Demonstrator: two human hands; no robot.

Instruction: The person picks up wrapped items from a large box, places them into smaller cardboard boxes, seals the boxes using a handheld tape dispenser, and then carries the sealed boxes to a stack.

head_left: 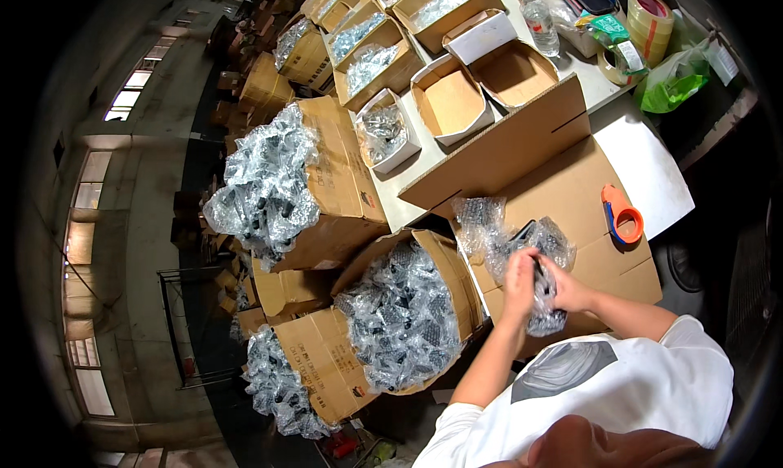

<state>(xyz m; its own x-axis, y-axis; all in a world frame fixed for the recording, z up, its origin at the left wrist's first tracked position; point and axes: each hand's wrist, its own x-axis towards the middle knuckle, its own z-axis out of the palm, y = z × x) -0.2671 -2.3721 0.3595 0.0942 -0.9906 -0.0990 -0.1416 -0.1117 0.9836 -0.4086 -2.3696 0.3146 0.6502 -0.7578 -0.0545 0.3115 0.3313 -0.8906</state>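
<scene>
Both my hands are closed round a dark item in clear bubble wrap (545,301), just over the near side of a flat cardboard sheet (603,264). My left hand (519,282) grips its left side and my right hand (568,290) its right side. What the wrapped item is cannot be made out. Just beyond my fingers, more bubble wrap (481,223) lies on the cardboard, with a dark piece partly showing in it. An orange ring-shaped tool with a blue edge (624,217) rests to the right.
Left of the table, a large carton (458,276) and another carton (342,154) overflow with bubble-wrapped pieces. A raised cardboard flap (506,146) stands behind my hands. Beyond it are open boxes (451,97), a plastic bottle (538,21) and tape rolls (649,23).
</scene>
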